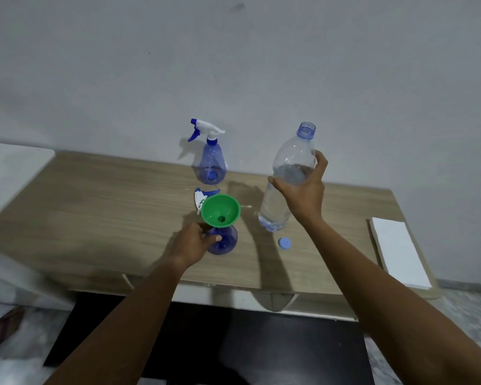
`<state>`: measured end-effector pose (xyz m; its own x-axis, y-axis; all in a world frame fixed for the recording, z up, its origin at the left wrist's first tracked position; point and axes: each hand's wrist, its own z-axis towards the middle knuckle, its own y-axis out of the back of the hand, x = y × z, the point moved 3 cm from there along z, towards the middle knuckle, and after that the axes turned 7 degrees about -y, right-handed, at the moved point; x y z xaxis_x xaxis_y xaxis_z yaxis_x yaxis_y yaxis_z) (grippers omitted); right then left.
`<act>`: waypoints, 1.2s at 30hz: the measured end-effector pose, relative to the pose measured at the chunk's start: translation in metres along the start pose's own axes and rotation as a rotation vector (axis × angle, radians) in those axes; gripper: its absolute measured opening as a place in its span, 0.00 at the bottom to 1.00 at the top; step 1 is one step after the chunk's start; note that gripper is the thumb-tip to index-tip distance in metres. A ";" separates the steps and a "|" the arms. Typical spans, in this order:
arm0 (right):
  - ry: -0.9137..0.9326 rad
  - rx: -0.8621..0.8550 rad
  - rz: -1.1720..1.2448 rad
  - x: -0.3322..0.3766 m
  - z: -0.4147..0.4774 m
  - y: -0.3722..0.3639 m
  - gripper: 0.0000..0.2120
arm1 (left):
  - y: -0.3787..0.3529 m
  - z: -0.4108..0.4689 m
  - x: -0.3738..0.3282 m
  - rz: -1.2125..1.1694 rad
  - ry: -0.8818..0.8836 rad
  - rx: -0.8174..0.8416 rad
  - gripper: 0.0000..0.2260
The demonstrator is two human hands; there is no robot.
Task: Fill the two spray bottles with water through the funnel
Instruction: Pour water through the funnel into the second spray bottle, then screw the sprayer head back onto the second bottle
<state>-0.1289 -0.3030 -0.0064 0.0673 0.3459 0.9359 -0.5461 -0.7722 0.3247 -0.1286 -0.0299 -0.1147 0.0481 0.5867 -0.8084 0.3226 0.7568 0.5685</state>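
Note:
A green funnel (220,210) sits in the neck of an open blue spray bottle (223,240) near the middle of the wooden table (95,207). My left hand (190,241) grips that bottle's left side. My right hand (303,190) holds a large clear water bottle (286,176), uncapped, upright and lifted just off the table, about half full. Its blue cap (284,243) lies on the table below it. The removed spray head (203,196) lies behind the funnel. A second blue spray bottle (210,162) with its trigger head on stands at the back by the wall.
A white flat pad (397,254) lies on the table's right end. A white surface (9,173) borders the table on the left. The wall rises directly behind the table. A dark mat (261,343) lies on the floor below the front edge.

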 end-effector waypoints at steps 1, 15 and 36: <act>-0.023 -0.022 0.007 -0.002 -0.005 0.000 0.52 | 0.000 0.000 0.002 -0.006 0.000 0.007 0.05; -0.079 0.638 0.108 -0.034 -0.116 -0.067 0.37 | 0.003 -0.035 0.007 0.022 -0.116 0.082 0.09; -0.157 0.265 -0.343 -0.076 -0.093 -0.062 0.29 | 0.029 -0.028 0.026 0.048 -0.028 -0.074 0.17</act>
<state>-0.1774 -0.2322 -0.1102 0.3440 0.5355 0.7713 -0.2398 -0.7441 0.6236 -0.1444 0.0151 -0.1155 0.0881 0.6155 -0.7832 0.2482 0.7478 0.6157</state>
